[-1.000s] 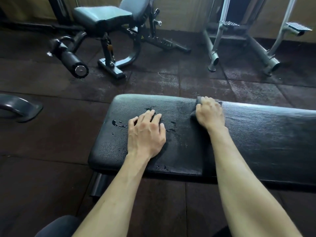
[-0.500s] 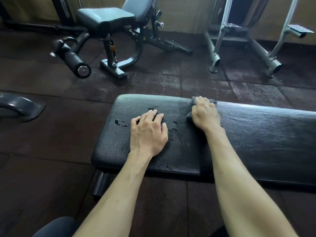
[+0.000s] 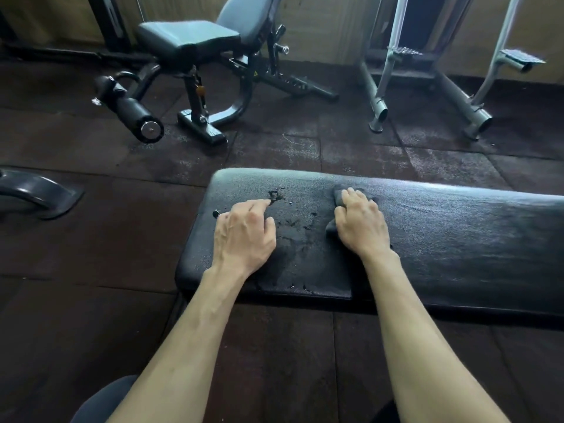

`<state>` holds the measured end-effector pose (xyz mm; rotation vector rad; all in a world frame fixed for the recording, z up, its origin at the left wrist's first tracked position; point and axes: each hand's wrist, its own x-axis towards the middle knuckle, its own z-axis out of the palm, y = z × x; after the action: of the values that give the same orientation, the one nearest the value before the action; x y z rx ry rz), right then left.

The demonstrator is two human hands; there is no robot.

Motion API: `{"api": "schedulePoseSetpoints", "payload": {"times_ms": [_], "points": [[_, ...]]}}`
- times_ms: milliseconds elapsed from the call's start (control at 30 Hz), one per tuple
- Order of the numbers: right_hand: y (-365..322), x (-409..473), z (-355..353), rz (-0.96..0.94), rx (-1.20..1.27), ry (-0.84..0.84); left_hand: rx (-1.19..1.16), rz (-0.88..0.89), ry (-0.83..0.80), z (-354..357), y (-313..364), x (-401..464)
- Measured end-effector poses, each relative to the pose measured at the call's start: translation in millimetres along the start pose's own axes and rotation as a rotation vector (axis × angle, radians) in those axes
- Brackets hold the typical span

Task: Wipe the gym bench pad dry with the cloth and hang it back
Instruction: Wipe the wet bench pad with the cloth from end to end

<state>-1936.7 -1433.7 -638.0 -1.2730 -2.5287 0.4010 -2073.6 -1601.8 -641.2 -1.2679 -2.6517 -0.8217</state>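
A person leans over a black gym bench pad [image 3: 457, 239], both bare forearms stretched across its near edge. The right hand [image 3: 360, 224] presses a dark grey cloth [image 3: 338, 195] flat against the pad near its far edge, the grip curled over the fabric, which shows beyond the fingertips and beside the thumb. The left hand [image 3: 244, 233] rests on the pad's left end, holding nothing, its fingers loosely bent with the fingertips on the surface. Between and around the two hands, water droplets [image 3: 276, 195] bead on the textured cover, while the stretch of pad right of the cloth shows a dull sheen. Beyond the pad, on dark rubber floor tiles [image 3: 351, 154], stand an adjustable seat bench [image 3: 189, 41] with a padded leg roller [image 3: 131, 109] and a grey steel frame [image 3: 427, 77].
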Motion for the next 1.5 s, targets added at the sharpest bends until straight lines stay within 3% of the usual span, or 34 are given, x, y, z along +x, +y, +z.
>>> {"api": "schedulePoseSetpoints", "payload": {"times_ms": [100,267,400,533,733,1000,1233,1367,1500], "points": [[-33,9,13,-0.049,0.027,-0.031,0.043,-0.024,0.041,-9,-25,-3],[-57,-39,20,-0.284,0.074,-0.072,0.123,-0.099,0.027,-11,-53,-4],[-31,-38,13,-0.218,0.033,-0.044,0.118,-0.099,0.047,-8,-56,-6],[-50,7,21,-0.081,-0.020,-0.037,0.100,-0.097,0.060,-8,-57,-8],[-80,-16,32,-0.290,-0.005,-0.080,0.078,-0.106,0.055,-9,-59,-10],[-75,28,34,-0.114,-0.070,-0.077,0.074,-0.104,0.052,-9,-60,-10],[-107,4,44,-0.349,-0.063,-0.089,0.080,-0.105,0.087,-7,-61,-9],[-84,15,35,-0.251,-0.121,-0.142,0.077,-0.108,0.096,-7,-59,-7],[-108,53,48,-0.181,-0.146,-0.130,0.071,-0.109,0.104,-7,-58,-8]]}}
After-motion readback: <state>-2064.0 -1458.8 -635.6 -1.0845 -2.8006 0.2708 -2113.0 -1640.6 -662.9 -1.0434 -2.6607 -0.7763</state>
